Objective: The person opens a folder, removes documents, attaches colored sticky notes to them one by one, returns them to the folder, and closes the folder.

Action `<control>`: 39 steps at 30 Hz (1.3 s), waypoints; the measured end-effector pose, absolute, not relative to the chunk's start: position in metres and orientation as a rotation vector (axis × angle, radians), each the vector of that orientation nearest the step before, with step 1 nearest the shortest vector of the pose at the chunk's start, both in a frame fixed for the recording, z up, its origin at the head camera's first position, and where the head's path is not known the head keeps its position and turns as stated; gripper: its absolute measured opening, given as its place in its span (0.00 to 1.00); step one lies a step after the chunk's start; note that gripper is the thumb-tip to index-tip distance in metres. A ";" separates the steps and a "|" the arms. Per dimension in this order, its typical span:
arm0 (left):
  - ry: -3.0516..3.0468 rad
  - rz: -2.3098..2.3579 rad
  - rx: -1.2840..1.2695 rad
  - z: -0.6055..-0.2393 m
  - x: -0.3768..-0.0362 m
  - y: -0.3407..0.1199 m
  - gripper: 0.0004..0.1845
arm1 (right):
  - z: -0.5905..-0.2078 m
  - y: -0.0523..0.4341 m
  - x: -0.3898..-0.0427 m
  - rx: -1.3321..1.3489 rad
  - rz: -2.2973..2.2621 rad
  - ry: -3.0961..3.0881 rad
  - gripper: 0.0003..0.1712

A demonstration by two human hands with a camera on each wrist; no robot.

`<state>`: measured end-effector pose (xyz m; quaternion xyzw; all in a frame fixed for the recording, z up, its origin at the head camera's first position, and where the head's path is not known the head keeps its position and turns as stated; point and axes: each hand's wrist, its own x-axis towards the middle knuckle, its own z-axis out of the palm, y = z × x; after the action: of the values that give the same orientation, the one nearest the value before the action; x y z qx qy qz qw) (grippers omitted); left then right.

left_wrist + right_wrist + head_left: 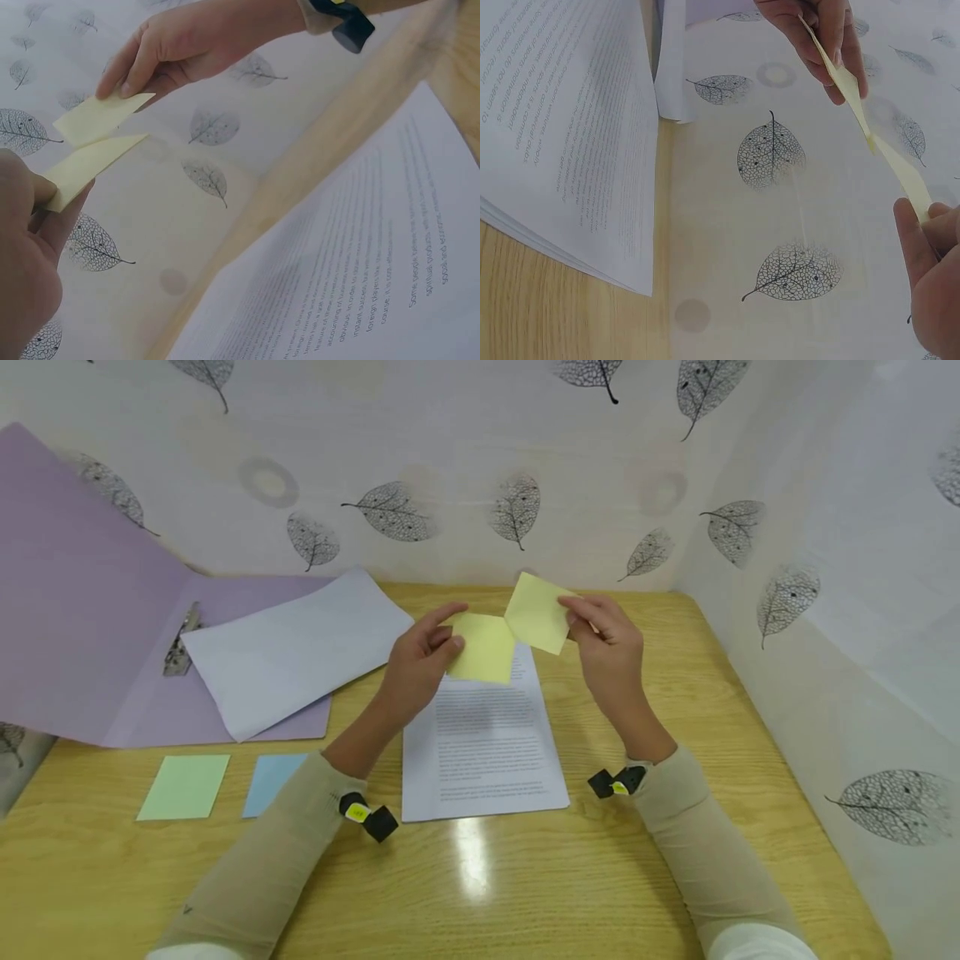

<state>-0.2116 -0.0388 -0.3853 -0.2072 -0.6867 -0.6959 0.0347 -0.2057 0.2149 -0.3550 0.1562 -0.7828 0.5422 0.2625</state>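
Pinching the left yellow note [483, 650] between thumb and fingers, the left hand [420, 660] has a closed grip on its outer edge. The right hand [611, 647] grasps the right yellow note [538, 614] in the same way, by the side away from its partner. Both notes are raised above the far part of the printed sheets [487, 743], which lie on the desk [540, 893]. Their inner corners appear to meet; whether they are stuck together there, I cannot tell. Nor can I tell if the left one is a single leaf or a thin pad.

On the left side of the desk, a green note [184, 787] and a blue note [277, 781] lie flat in front of an open purple folder [97, 602].

I judge that the step in hand is the parting of the two yellow notes. In my opinion, the next move calls for a light, even pull outwards, with both grips kept firm enough not to drop the paper, yet gentle enough not to crease it.
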 end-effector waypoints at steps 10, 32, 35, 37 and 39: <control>-2.098 -2.052 -0.543 -0.373 -0.214 -0.068 0.22 | -0.351 0.222 -0.211 0.295 1.563 -1.967 0.13; -2.586 -1.351 0.408 -0.402 -0.090 -0.334 0.27 | -0.350 0.222 -0.201 0.255 1.665 -2.009 0.13; -2.635 -1.201 0.578 -0.421 -0.079 -0.369 0.26 | -0.351 0.222 -0.201 0.263 1.647 -2.036 0.14; -2.651 -1.153 0.646 -0.433 -0.074 -0.388 0.27 | -0.351 0.221 -0.200 0.265 1.644 -2.047 0.14; -2.653 -1.133 0.654 -0.443 -0.071 -0.403 0.27 | -0.351 0.220 -0.199 0.264 1.641 -2.056 0.14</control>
<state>-0.0708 -0.4027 -0.4428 0.2202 -0.8931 -0.3814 0.0916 -0.1993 0.2198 -0.3511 0.0968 -0.7538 0.6016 0.2460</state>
